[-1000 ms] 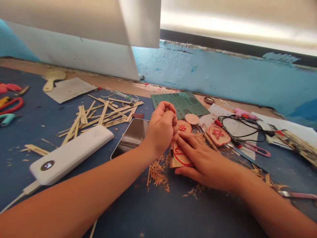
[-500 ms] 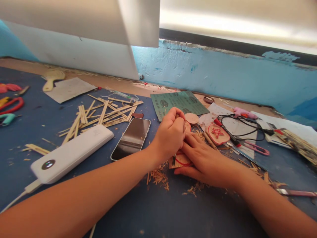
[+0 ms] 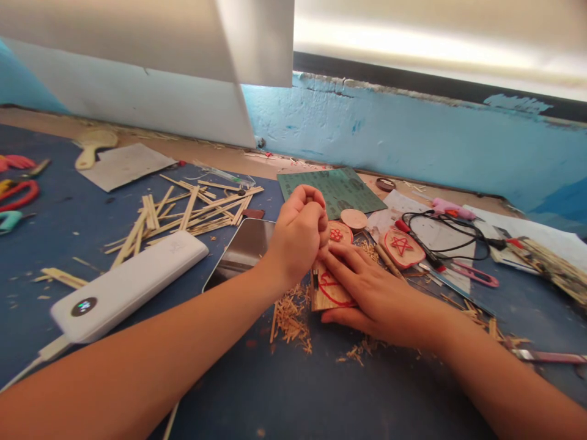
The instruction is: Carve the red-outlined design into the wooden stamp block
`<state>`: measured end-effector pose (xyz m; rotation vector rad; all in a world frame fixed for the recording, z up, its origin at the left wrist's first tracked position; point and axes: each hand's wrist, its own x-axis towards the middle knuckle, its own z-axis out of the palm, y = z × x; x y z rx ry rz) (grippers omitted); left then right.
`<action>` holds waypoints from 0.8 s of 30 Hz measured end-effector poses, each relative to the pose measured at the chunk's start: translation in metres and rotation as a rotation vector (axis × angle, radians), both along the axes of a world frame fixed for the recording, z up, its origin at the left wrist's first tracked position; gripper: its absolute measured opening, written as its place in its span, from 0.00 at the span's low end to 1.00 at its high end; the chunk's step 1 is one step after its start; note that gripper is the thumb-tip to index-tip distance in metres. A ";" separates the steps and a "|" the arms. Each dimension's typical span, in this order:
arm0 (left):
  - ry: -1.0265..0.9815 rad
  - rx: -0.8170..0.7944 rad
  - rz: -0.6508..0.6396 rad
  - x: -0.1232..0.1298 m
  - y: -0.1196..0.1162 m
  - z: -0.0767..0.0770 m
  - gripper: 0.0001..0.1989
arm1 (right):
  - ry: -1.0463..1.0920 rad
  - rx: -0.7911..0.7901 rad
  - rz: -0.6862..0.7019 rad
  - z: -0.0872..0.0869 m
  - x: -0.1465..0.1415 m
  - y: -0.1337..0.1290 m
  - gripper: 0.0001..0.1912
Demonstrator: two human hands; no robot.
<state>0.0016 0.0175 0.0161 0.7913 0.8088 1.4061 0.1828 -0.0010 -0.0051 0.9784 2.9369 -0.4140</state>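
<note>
My left hand (image 3: 300, 235) is a closed fist just above the left part of a small wooden block (image 3: 332, 293) with red lines on it. A carving tool with a narrow dark tip (image 3: 315, 278) points down from the fist onto the block; its handle is hidden in my fingers. Across the block's right side lies my right hand (image 3: 371, 290), pinning it against the table, with the thumb along the near edge. Just behind the hands are a wooden piece with a red flower (image 3: 336, 231) and a plain wooden disc (image 3: 353, 219). Curled shavings (image 3: 291, 315) lie beside the block.
A phone (image 3: 238, 256) and a white power bank (image 3: 131, 287) with a cable lie left, before scattered wooden sticks (image 3: 188, 211). Green sandpaper (image 3: 342, 190) is behind. To the right are a red-star wooden piece (image 3: 402, 247), black cable (image 3: 440, 229) and pink cutter (image 3: 474, 274).
My left fist has shifted left and slightly up, uncovering more of the block's red lines and the flower piece. My right hand keeps its place on the block.
</note>
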 end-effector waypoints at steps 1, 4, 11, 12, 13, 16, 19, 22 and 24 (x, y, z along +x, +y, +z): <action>0.003 0.019 0.017 -0.001 0.000 0.000 0.11 | -0.002 0.001 -0.002 0.000 0.000 0.000 0.49; 0.009 0.046 0.037 -0.001 -0.003 0.001 0.11 | 0.005 -0.002 -0.008 -0.001 0.001 -0.001 0.48; 0.003 0.073 0.060 0.001 -0.005 0.002 0.09 | 0.020 0.020 -0.015 -0.006 0.003 0.000 0.50; 0.000 0.073 0.063 0.001 -0.005 0.003 0.09 | 0.023 0.021 -0.017 -0.006 0.003 0.000 0.50; 0.000 0.075 0.064 0.001 -0.005 0.003 0.09 | 0.025 0.021 -0.016 -0.007 0.003 0.000 0.50; 0.008 0.088 0.063 0.001 -0.007 0.003 0.10 | 0.034 0.032 -0.004 -0.007 0.003 0.000 0.48; 0.009 0.087 0.061 0.003 -0.008 0.002 0.10 | 0.038 0.041 0.002 -0.007 0.002 0.000 0.47; 0.032 0.076 0.055 0.005 -0.007 0.001 0.10 | 0.032 0.020 -0.003 -0.004 0.001 0.000 0.48; 0.059 0.062 0.057 0.005 -0.005 0.000 0.10 | 0.022 0.005 -0.007 -0.001 0.000 0.000 0.48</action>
